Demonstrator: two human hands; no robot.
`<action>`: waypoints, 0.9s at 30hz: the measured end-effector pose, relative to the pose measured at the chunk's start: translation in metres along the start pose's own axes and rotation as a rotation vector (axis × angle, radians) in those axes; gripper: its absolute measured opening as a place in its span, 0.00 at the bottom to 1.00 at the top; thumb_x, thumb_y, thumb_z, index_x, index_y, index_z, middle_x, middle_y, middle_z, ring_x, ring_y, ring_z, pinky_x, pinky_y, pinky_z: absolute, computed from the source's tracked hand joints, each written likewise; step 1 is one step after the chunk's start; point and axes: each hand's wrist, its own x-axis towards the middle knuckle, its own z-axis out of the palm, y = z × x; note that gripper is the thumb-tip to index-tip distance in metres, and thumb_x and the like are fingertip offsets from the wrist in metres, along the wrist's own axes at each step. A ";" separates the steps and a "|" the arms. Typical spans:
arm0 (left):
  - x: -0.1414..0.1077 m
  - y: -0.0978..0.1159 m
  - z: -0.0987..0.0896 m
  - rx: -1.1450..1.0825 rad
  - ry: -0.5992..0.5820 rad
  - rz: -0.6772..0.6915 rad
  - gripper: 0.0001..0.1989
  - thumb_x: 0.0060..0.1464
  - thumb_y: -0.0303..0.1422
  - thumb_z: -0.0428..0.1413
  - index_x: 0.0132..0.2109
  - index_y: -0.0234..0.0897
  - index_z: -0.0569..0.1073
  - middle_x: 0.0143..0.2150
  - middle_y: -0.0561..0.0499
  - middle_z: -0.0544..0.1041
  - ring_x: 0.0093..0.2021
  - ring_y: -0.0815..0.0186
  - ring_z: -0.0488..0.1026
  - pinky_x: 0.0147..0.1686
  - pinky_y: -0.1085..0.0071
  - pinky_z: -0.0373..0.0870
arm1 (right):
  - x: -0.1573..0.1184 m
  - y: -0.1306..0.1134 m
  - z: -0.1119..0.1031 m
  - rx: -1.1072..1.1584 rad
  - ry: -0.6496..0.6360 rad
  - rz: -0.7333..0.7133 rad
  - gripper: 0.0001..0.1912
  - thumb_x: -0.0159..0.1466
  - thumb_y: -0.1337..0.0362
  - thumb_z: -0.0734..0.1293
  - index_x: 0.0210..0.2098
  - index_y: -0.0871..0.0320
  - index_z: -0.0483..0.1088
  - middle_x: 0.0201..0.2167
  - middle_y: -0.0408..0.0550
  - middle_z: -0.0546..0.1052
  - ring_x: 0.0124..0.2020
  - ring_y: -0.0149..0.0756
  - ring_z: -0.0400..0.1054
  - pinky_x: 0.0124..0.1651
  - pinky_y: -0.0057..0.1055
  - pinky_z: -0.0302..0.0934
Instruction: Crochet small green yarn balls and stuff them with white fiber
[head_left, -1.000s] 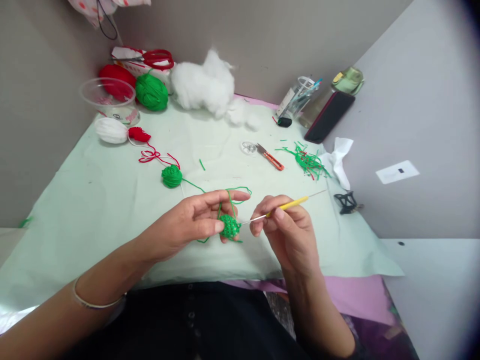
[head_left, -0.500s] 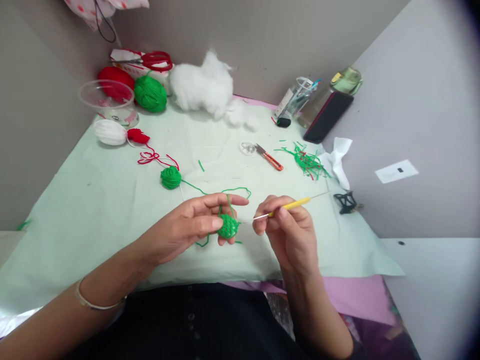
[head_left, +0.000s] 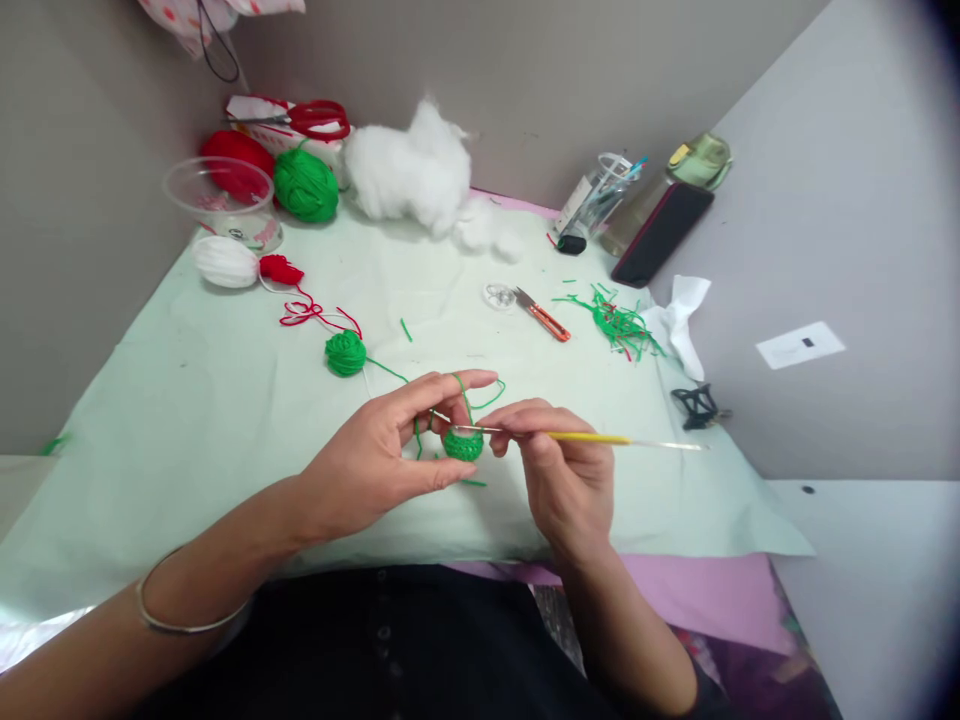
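A small green crochet piece (head_left: 463, 446), cupped with its opening upward, is pinched in my left hand (head_left: 386, 440). Green yarn runs over the raised index finger of that hand and back to a small green yarn ball (head_left: 346, 353). My right hand (head_left: 562, 465) is closed around a crochet hook (head_left: 589, 437) with a yellow grip, held nearly level. The hook's metal shaft lies across the top of the green piece; its tip reaches in among the left fingers, and whether it sits in a stitch I cannot tell.
White stuffing (head_left: 409, 170), a large green yarn ball (head_left: 306, 186), a plastic tub (head_left: 217, 190) and red-handled scissors (head_left: 319, 119) stand at the back left. Orange thread snips (head_left: 544, 315), yarn scraps (head_left: 622, 325), a phone (head_left: 664, 235) and a black clip (head_left: 697, 405) lie to the right.
The green piece has turned so its opening faces up. My right hand has moved left, and the hook has levelled out and passed over the piece. My left thumb has dropped lower.
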 end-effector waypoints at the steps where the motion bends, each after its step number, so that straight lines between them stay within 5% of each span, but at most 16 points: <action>1: 0.000 0.000 0.000 0.019 0.001 0.000 0.32 0.53 0.29 0.66 0.65 0.48 0.72 0.42 0.53 0.72 0.46 0.66 0.71 0.54 0.67 0.69 | 0.000 0.001 0.000 0.045 0.003 0.033 0.09 0.71 0.62 0.66 0.45 0.50 0.80 0.40 0.46 0.83 0.35 0.34 0.73 0.38 0.34 0.69; 11: 0.002 0.004 -0.007 0.161 -0.031 0.003 0.23 0.53 0.29 0.65 0.57 0.44 0.77 0.48 0.50 0.75 0.48 0.63 0.71 0.52 0.66 0.68 | 0.010 -0.004 -0.010 0.136 -0.087 0.091 0.09 0.72 0.61 0.65 0.42 0.52 0.79 0.37 0.46 0.82 0.35 0.34 0.74 0.40 0.34 0.68; 23: 0.002 0.001 -0.005 0.115 -0.023 -0.017 0.31 0.51 0.32 0.66 0.62 0.53 0.73 0.42 0.55 0.74 0.47 0.64 0.74 0.53 0.69 0.71 | 0.008 -0.003 -0.004 0.018 -0.136 0.027 0.11 0.72 0.63 0.65 0.45 0.51 0.80 0.41 0.49 0.81 0.38 0.36 0.72 0.41 0.37 0.67; 27: 0.002 0.002 -0.007 0.121 -0.042 0.014 0.15 0.51 0.32 0.66 0.47 0.47 0.80 0.48 0.55 0.77 0.54 0.61 0.74 0.55 0.69 0.70 | 0.009 0.000 -0.005 0.136 -0.123 0.091 0.10 0.72 0.60 0.64 0.43 0.51 0.78 0.38 0.46 0.81 0.37 0.35 0.74 0.40 0.35 0.69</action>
